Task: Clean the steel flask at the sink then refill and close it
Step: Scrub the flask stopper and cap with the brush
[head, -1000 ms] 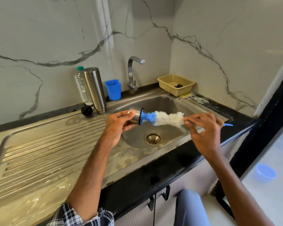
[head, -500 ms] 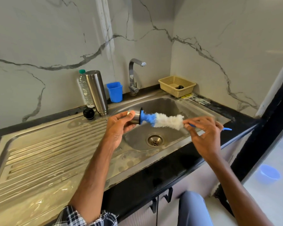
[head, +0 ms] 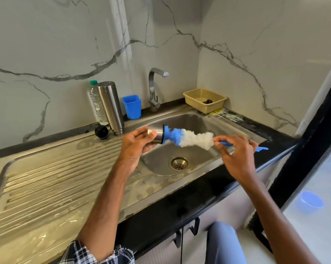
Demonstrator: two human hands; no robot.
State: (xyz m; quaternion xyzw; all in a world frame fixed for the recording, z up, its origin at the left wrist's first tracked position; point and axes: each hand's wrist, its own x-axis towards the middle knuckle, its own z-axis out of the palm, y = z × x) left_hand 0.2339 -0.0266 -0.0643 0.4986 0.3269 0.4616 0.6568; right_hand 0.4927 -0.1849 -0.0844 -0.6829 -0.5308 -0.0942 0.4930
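**Hardly any motion since 0.5 s ago: cap scrub ongoing**

Both hands are staying over the basin, and I'm seeing only slight view drift. Nearest me, the plaid sleeve (head: 80, 252) is sitting at the bottom edge. Left hand (head: 136, 143) is gripping the steel cap (head: 157, 134), fingers curled round it, mouth facing right. Brush (head: 189, 139) is poking its blue end into that mouth, white fluff trailing right. Right hand (head: 237, 155) is pinching the blue handle just behind the fluff, other fingers loosely curled. All of this is hovering above the sink (head: 199, 121), drain (head: 179, 163) below. Further back, the steel flask (head: 110, 107) is standing upright at the drainboard (head: 56, 168) edge, black stopper (head: 101, 132) just beside it. Plastic bottle (head: 96, 103) is standing right behind the flask; I can't tell if they're touching. Blue cup (head: 132, 106), tap (head: 154, 88) and basket (head: 204, 108) are lining the wall.
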